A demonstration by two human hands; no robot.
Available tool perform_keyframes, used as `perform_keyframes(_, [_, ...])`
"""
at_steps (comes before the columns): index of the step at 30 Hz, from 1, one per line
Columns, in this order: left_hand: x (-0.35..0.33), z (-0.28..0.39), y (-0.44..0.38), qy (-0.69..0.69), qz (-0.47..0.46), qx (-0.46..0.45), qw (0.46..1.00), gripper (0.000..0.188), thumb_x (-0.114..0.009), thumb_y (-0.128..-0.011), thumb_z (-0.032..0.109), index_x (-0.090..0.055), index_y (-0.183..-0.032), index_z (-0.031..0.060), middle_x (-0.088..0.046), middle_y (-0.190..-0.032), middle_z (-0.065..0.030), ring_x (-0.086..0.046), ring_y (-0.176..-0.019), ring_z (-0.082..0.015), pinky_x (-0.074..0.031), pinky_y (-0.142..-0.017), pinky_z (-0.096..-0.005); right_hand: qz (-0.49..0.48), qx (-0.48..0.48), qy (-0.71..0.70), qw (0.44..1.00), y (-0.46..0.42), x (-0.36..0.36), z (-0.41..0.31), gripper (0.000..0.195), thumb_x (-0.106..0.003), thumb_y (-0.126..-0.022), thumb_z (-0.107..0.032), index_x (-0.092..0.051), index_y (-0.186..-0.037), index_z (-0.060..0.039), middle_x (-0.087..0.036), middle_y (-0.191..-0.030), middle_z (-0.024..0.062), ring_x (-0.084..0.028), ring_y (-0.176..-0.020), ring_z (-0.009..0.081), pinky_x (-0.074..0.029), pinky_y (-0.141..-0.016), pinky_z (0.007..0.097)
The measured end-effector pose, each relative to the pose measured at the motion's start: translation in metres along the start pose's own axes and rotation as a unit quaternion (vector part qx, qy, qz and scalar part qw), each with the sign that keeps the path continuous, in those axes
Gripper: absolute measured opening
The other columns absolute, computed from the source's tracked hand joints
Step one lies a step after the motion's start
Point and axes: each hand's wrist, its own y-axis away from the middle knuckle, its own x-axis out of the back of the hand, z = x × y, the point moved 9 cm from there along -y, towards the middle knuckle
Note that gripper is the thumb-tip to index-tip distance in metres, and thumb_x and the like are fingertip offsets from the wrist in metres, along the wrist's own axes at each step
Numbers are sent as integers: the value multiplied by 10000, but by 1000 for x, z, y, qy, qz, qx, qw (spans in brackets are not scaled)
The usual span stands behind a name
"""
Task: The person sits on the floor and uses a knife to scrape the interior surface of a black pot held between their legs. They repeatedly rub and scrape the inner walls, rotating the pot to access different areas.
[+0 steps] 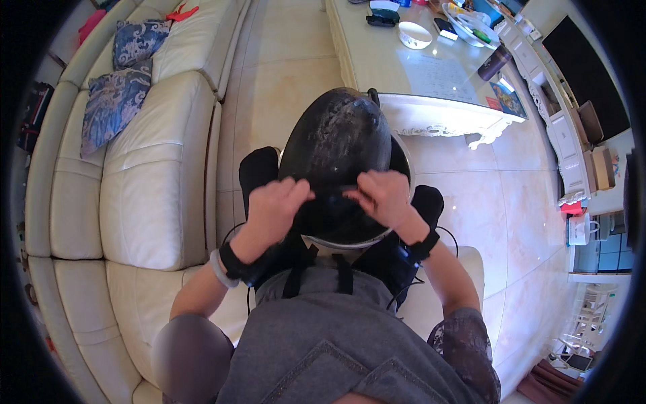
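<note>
A large, dark, domed object (335, 134) with pale scuffed patches leans in a round metal-rimmed basin (348, 246) between the knees; whether it is a gourd or a blackened pan, I cannot tell. A small curved dark stub shows at its upper right edge. My left hand (275, 207) and my right hand (386, 197) are above its near part, fingers curled, slightly blurred. Between them runs a thin dark tool (333, 189), gripped at both ends; its kind is unclear. Both wrists wear black bands, and the left wrist has a pale ring too.
A cream leather sofa (151, 187) with patterned cushions (116, 103) runs along the left. Ahead to the right stands a glass-topped table (363, 50) carrying a white bowl (415, 35), a dark bottle (494, 63), plates and papers. Thin cables hang near both forearms.
</note>
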Motion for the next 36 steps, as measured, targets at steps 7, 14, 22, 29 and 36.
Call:
perform_keyframes(7, [5, 3, -1, -29, 29, -15, 999, 228, -726, -830, 188, -525, -775, 96, -509, -671, -70, -596, -596, -218, -458, -505, -345, 32, 6, 32, 999, -4, 11, -5, 311, -738, -842, -345, -541, -759, -119, -529, -647, 55, -595, -579, 252, -436, -526, 359])
perform_keyframes(14, [4, 2, 1, -42, 32, -16, 998, 223, -729, -819, 171, -523, -774, 99, -509, -683, -65, -592, -601, -220, -444, -494, -350, 32, 25, 18, 999, -5, 4, -2, 300, -735, -845, -338, -542, -767, -122, -548, -664, 52, -604, -591, 242, -439, -534, 349])
perform_keyframes(22, [-2, 3, 10, -7, 9, -15, 1000, 215, -728, -826, 172, -531, -779, 96, -519, -684, -74, -594, -591, -225, -452, -496, -348, -6, 15, 5, 1000, 6, -3, -2, 314, -729, -853, -365, -549, -763, -124, -562, -679, 60, -618, -597, 252, -448, -531, 369])
perform_keyframes(29, [-2, 6, 6, -47, 36, -32, 998, 187, -701, -858, 217, -545, -804, 131, -465, -682, -37, -564, -579, -190, -436, -490, -321, 27, 11, 28, 999, 3, 3, -2, 300, -736, -840, -344, -542, -773, -126, -533, -673, 48, -597, -603, 243, -436, -552, 351])
perform_keyframes(36, [4, 7, 4, -60, 53, -22, 997, 185, -700, -845, 212, -544, -790, 129, -457, -673, -38, -555, -575, -187, -424, -487, -317, 35, 20, 26, 999, 0, 3, -3, 292, -730, -853, -331, -537, -768, -129, -540, -671, 48, -601, -601, 231, -434, -549, 336])
